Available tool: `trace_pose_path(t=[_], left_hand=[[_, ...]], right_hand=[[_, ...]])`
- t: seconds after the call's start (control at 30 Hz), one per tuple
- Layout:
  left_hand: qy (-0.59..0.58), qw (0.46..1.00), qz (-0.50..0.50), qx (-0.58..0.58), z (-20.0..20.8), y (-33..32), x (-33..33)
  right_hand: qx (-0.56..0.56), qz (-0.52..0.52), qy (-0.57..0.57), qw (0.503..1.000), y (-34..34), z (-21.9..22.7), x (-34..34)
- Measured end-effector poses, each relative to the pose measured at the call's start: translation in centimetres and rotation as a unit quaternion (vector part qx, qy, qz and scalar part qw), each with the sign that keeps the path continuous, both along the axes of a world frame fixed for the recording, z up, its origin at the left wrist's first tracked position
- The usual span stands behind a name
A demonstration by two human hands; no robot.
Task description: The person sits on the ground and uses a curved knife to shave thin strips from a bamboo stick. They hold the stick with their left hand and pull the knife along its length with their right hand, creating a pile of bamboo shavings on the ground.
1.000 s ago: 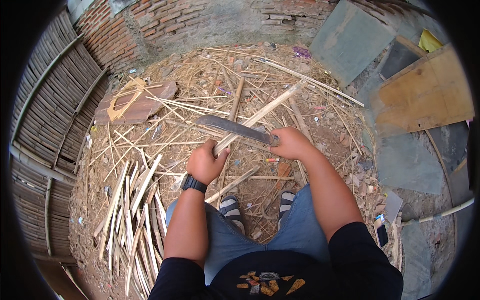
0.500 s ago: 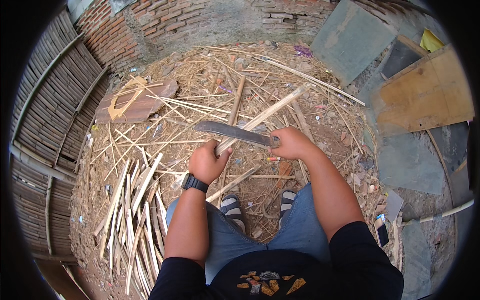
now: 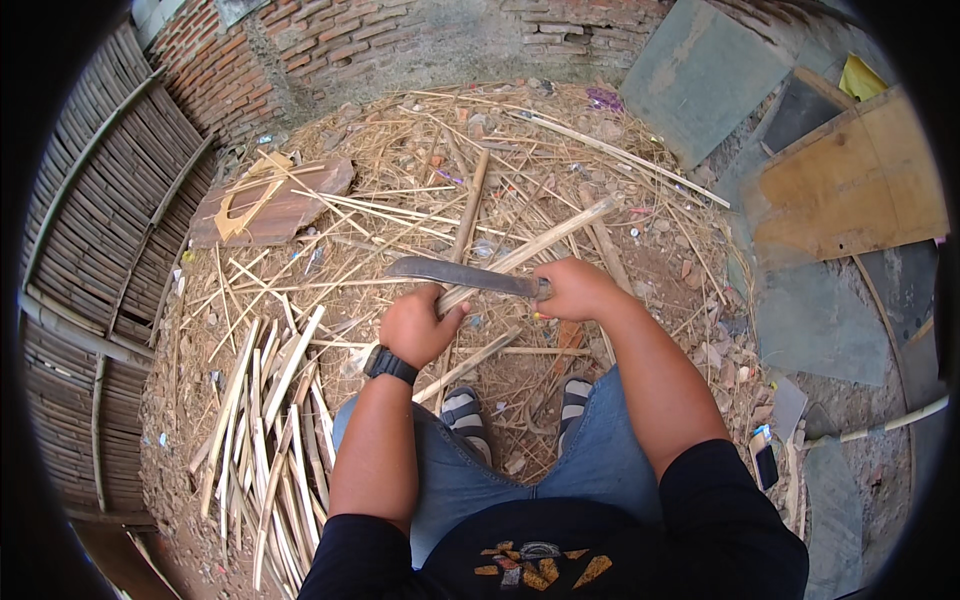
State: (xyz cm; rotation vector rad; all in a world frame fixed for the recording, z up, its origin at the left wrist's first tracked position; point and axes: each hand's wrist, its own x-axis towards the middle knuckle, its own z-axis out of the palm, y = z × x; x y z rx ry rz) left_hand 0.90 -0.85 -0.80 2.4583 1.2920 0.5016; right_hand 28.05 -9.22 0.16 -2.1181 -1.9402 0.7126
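My left hand (image 3: pixel 418 325), a dark watch on its wrist, is closed around the near end of a pale split bamboo strip (image 3: pixel 558 238). The strip slants away to the far right. In my right hand (image 3: pixel 576 290) is the handle of a machete, mostly hidden by the fingers. The machete's dark, broad blade (image 3: pixel 462 275) points left and lies across the strip just beyond my left hand. Whether the edge bites into the bamboo cannot be made out.
A heap of split bamboo strips (image 3: pixel 268 430) lies at my left. A brown board (image 3: pixel 270 205) is farther off, beside a slatted bamboo wall (image 3: pixel 110 200). One round stick (image 3: pixel 471 200) lies ahead. Leaning sheets (image 3: pixel 845 185) and a phone (image 3: pixel 765 466) are at right.
The bamboo strip's far end has dipped and come nearer to me. The machete blade lies more level, and my right hand has shifted slightly left and nearer. My left hand has barely moved.
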Motion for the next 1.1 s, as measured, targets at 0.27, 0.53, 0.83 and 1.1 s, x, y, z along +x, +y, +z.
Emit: trace_pose_path(t=[0.27,0.53,0.83,1.1], left_hand=[[0.043,0.999,-0.025,-0.018,0.1,-0.3,0.1],[0.037,0.998,-0.041,-0.020,-0.2,-0.3,0.2],[0.052,0.997,-0.044,-0.029,-0.4,-0.2,0.1],[0.078,0.995,-0.050,-0.043,-0.6,-0.1,0.1]], right_hand=[[0.009,0.022,-0.011,1.000,0.4,-0.9,-0.5],[0.000,0.017,-0.002,1.000,0.5,-1.7,-0.5],[-0.017,0.026,-0.012,0.999,0.9,-2.3,-0.9],[-0.013,0.041,-0.005,0.999,1.2,-3.6,-0.9]])
